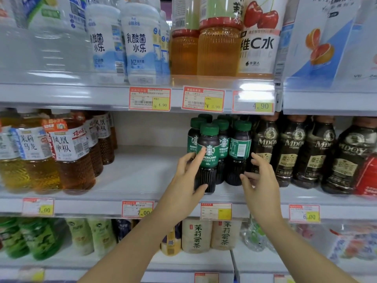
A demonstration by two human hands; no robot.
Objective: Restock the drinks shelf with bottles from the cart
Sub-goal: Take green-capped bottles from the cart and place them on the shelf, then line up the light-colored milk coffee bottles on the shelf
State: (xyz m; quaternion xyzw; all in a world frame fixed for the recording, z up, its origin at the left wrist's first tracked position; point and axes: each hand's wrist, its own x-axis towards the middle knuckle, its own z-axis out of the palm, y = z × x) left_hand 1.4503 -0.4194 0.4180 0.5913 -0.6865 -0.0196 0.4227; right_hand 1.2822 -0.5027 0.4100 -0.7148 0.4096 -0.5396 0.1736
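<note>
Nearest the viewer, pale tea bottles are standing on the lower shelf, and both forearms are reaching over them to the middle shelf. The left hand is holding the front green-capped coffee bottle between thumb and forefinger, the thumb lying against its dark ribbed base and the forefinger lying up along its label; the bottle is standing upright at the shelf's front edge. The right hand is hovering with fingers spread and loosely bent just beside the neighbouring green-capped bottle; whether it is touching cannot be told. Behind these, further green-capped bottles are forming short rows, with dark coffee bottles just to the right and amber tea bottles well apart to the left, bare shelf lying between. The cart is not showing. The step in hand appears to be seating and aligning a newly placed bottle in its facing. The next move is likely calling for releasing it squarely, label forward, then fetching more stock for the open space at left.
</note>
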